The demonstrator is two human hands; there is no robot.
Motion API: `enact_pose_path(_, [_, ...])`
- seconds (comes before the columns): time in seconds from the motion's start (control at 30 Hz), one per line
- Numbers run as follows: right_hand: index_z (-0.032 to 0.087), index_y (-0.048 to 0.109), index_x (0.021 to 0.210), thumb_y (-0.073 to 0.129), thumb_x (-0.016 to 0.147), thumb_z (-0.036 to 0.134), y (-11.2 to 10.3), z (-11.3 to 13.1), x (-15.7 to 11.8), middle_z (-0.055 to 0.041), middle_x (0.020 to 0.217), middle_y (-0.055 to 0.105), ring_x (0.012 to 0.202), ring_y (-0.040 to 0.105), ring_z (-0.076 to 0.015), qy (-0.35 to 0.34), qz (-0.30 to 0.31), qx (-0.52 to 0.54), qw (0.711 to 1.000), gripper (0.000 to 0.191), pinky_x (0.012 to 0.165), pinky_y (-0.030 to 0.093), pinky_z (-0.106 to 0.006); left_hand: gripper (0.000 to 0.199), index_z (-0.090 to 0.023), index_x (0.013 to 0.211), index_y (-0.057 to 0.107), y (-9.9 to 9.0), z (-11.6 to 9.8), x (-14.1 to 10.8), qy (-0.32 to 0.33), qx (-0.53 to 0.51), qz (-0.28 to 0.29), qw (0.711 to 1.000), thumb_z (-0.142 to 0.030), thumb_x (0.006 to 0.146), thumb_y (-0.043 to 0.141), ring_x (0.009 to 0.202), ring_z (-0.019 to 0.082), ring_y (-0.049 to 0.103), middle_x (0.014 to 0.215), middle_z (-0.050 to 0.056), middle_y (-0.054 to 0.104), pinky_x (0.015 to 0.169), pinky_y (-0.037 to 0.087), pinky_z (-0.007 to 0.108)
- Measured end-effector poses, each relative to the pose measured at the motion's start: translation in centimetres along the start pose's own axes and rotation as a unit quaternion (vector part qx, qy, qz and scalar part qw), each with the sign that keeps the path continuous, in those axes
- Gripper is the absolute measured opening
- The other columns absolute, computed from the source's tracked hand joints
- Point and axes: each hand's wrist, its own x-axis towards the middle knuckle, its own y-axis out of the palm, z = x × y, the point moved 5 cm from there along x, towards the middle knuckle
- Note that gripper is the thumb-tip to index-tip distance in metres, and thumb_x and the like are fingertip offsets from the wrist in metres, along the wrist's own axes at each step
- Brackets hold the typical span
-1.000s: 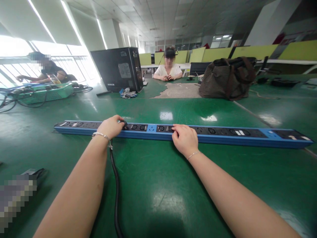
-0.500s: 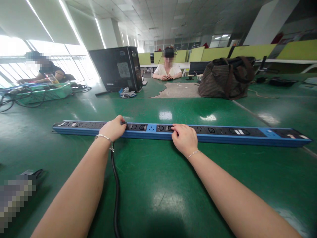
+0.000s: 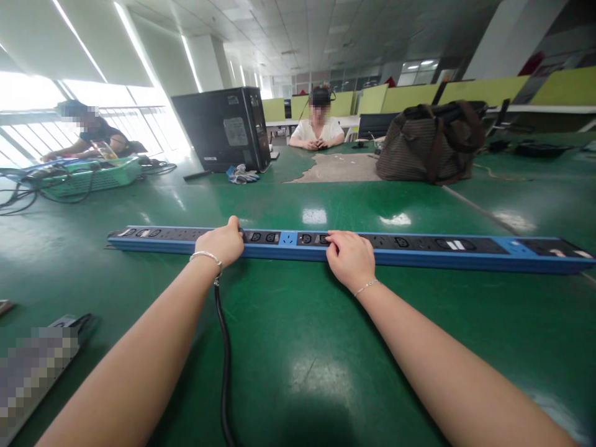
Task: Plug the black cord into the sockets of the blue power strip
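Observation:
Across the green table lies a long blue power strip (image 3: 419, 258) with a row of black sockets and some blue ones. My left hand (image 3: 220, 242) is closed around a black plug at the strip's left half; the plug is mostly hidden by my fingers, so how deep it sits in a socket cannot be seen. From under this hand a thick black cable (image 3: 225, 354) runs down toward me. Right of the middle blue socket (image 3: 288, 238), my right hand (image 3: 351, 257) grips the strip, fingers bent over its top and far edge.
Behind the strip stand a black computer case (image 3: 218, 133), a pair of gloves (image 3: 242, 174) and a brown bag (image 3: 428, 146). A green basket (image 3: 102, 177) with cables is at the left. One person (image 3: 317, 130) sits opposite, another (image 3: 93, 133) at far left. A pixelated object (image 3: 41, 366) lies near left.
The whole view has shifted slightly, moving the strip right in the picture. My left hand has turned a little over the plug, hiding more of it. My right hand keeps its place on the strip.

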Motion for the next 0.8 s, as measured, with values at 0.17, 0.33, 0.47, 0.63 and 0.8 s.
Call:
enact_pose_path(0.17, [0.022,0.066,0.086,0.044,0.079,0.017,0.0,0.1,0.1,-0.0023,0.105,0.069,0.101,0.058,-0.0203,0.000,0.005,0.003,1.000,0.024,0.084,0.038,-0.036,0.040,-0.019,0.113,0.046,0.0,-0.4,-0.4,-0.007,0.020,-0.014,1.000,-0.038,0.086,0.023,0.088,0.032,0.065,0.092,0.019,0.068,0.073,0.045,0.042])
enact_pose_path(0.33, [0.022,0.066,0.086,0.043,0.079,0.017,0.0,0.0,0.1,-0.0017,0.106,0.068,0.101,0.058,-0.0198,0.004,0.004,0.004,1.000,0.024,0.085,0.037,-0.036,0.041,-0.018,0.113,0.044,0.5,-0.2,-0.6,-0.014,0.004,-0.028,1.000,-0.040,0.087,0.021,0.088,0.032,0.065,0.093,0.019,0.068,0.073,0.045,0.041])
enact_pose_path(0.47, [0.022,0.066,0.086,0.044,0.079,0.017,0.0,0.0,0.1,-0.0013,0.105,0.068,0.101,0.058,-0.0197,0.002,0.002,0.004,1.000,0.024,0.084,0.038,-0.036,0.042,-0.018,0.114,0.043,0.6,0.0,-0.7,-0.010,-0.004,-0.030,0.999,-0.040,0.087,0.019,0.086,0.033,0.065,0.092,0.019,0.068,0.071,0.045,0.042])
enact_pose_path(0.63, [0.022,0.066,0.086,0.044,0.080,0.018,0.1,-0.1,0.1,-0.0017,0.105,0.068,0.101,0.058,-0.0196,0.005,0.007,0.001,1.000,0.023,0.085,0.038,-0.036,0.040,-0.018,0.112,0.046,0.1,-0.1,0.5,0.019,0.018,0.012,1.000,-0.038,0.085,0.025,0.089,0.033,0.064,0.096,0.019,0.068,0.072,0.046,0.042])
enact_pose_path(0.8, [0.023,0.066,0.086,0.044,0.079,0.018,0.1,-0.1,0.1,-0.0012,0.105,0.068,0.101,0.058,-0.0201,0.009,0.009,0.005,1.000,0.023,0.086,0.037,-0.037,0.040,-0.019,0.112,0.047,-0.1,0.3,1.4,0.028,0.024,0.033,0.999,-0.039,0.084,0.029,0.093,0.032,0.063,0.100,0.019,0.067,0.075,0.046,0.041])
